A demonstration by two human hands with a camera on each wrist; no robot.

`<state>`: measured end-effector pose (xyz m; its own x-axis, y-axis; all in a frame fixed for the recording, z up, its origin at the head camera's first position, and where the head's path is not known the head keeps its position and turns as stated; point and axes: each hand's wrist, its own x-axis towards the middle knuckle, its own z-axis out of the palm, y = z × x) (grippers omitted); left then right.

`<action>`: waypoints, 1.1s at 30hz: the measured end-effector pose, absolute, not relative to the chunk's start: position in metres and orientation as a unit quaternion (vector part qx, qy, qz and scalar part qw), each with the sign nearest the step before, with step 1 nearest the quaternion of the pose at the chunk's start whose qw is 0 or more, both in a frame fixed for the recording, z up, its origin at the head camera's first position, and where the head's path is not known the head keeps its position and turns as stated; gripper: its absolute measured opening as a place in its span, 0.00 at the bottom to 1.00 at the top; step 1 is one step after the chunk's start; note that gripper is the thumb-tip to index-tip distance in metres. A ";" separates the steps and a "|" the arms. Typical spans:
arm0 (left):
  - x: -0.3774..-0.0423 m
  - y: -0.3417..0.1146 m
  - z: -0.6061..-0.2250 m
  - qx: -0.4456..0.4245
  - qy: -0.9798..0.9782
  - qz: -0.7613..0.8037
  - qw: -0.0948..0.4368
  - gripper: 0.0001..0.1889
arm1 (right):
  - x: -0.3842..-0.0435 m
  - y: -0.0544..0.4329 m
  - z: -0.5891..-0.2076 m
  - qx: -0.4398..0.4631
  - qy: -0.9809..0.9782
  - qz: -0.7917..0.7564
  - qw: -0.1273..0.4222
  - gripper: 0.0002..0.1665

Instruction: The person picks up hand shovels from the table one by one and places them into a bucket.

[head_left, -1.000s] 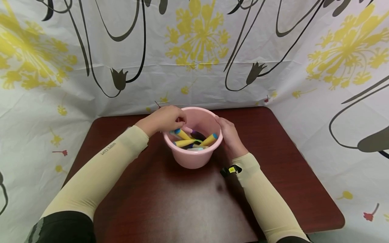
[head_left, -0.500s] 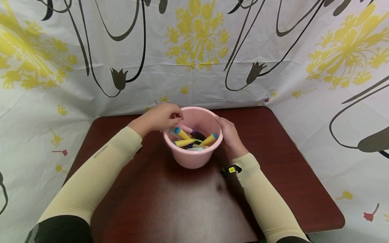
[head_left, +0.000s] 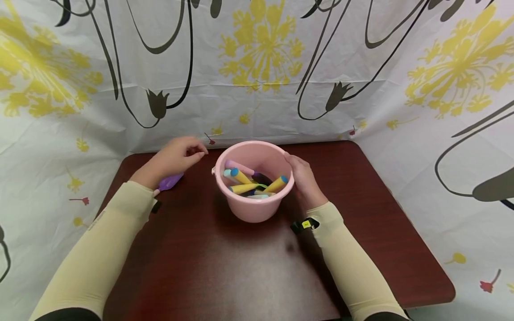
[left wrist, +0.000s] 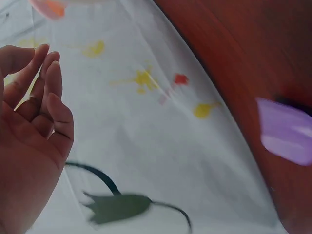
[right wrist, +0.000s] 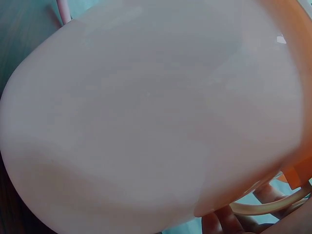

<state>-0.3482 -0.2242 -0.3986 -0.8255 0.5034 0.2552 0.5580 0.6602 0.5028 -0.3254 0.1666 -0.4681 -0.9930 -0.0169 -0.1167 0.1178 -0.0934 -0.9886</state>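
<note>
A pink bucket (head_left: 254, 210) stands upright on the table, full of slim handled things. Several have yellow handles (head_left: 277, 184) with blue ends; one handle is pink (head_left: 239, 167), another pale blue. My right hand (head_left: 307, 180) grips the bucket at its right rim; in the right wrist view its fingers curl by the bucket's curved carrying handle (right wrist: 268, 207). Left of the bucket, my left hand (head_left: 173, 155) hovers with loosely bent fingers and nothing in them. Under its wrist lies a purple blade with a pink shaft (head_left: 170, 182), partly hidden by the hand.
The dark red table (head_left: 249, 267) has rounded corners. A white cloth (head_left: 257, 116) with yellow and grey plant prints hangs close behind the table and along both sides. A dark strap (head_left: 305, 224) sits at the right wrist.
My left hand has left the bucket's rim and moved left, uncovering the bucket's left side and the purple thing. The right hand and the bucket have stayed put.
</note>
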 end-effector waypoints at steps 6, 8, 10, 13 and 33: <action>-0.336 -0.272 -0.422 -0.215 -0.937 -0.274 0.030 0.10 | -0.325 0.167 -0.468 0.038 0.674 -0.737 0.043 0.33; -0.330 -0.289 -0.432 -0.184 -0.946 -0.267 0.022 0.11 | -0.326 0.167 -0.469 0.039 0.674 -0.736 0.041 0.33; -0.324 -0.305 -0.441 -0.159 -0.952 -0.260 0.016 0.12 | -0.326 0.167 -0.469 0.039 0.675 -0.736 0.040 0.33; -0.315 -0.328 -0.455 -0.130 -0.960 -0.249 0.015 0.13 | -0.326 0.167 -0.469 0.039 0.674 -0.737 0.040 0.33; -0.294 -0.395 -0.527 -0.053 -0.962 -0.260 -0.062 0.23 | -0.325 0.166 -0.466 0.038 0.682 -0.729 0.039 0.35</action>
